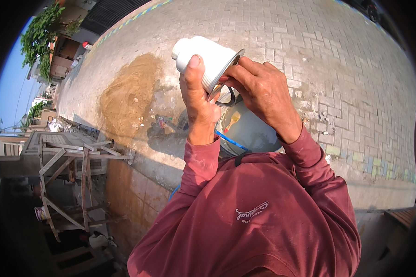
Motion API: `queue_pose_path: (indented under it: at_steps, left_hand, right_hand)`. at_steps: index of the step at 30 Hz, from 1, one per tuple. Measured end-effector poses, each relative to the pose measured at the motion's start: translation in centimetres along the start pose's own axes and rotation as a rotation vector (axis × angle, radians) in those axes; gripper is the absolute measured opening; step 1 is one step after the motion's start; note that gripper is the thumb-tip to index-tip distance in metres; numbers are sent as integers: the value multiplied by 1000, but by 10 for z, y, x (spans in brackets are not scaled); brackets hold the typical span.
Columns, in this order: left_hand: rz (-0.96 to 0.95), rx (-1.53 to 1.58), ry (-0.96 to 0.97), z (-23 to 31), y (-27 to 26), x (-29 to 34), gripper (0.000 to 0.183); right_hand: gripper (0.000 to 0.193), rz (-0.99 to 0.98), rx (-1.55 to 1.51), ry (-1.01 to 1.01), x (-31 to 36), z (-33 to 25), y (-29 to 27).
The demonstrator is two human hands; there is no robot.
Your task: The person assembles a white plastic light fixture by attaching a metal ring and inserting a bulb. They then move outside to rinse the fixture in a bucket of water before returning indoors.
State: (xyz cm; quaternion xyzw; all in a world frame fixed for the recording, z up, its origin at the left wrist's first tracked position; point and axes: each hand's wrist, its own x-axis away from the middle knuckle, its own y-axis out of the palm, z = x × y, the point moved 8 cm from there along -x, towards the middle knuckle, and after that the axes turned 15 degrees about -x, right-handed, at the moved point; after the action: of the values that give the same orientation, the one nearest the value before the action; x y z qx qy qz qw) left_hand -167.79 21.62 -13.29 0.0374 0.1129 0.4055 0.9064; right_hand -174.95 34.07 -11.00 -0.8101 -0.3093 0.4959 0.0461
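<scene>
Head view: white fitting [210, 61] slants, narrow end [182, 49] upper-left.

Outdoor paved street: brick paving [356, 87], sand heap [129, 92], houses [64, 55].

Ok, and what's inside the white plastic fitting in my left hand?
The white plastic fitting has a metal flange at its wide end, and your right hand has its fingers there. The inside can't be seen: the white wall and those fingers cover it.
</scene>
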Motion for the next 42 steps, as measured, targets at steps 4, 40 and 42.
queue_pose_path:
  at_steps: [4,40,42]
  left_hand:
    - [-18,-21,-20,-3,0,-4,63]
    - [27,-22,-102,-18,4,-3,53]
    - [35,22,-97,-17,1,-1,53]
  right_hand:
    - [11,3,-54,49,-1,7,-2]
    - [10,12,-166,193,9,17,-2]
    - [10,-29,-98,181,8,13,2]
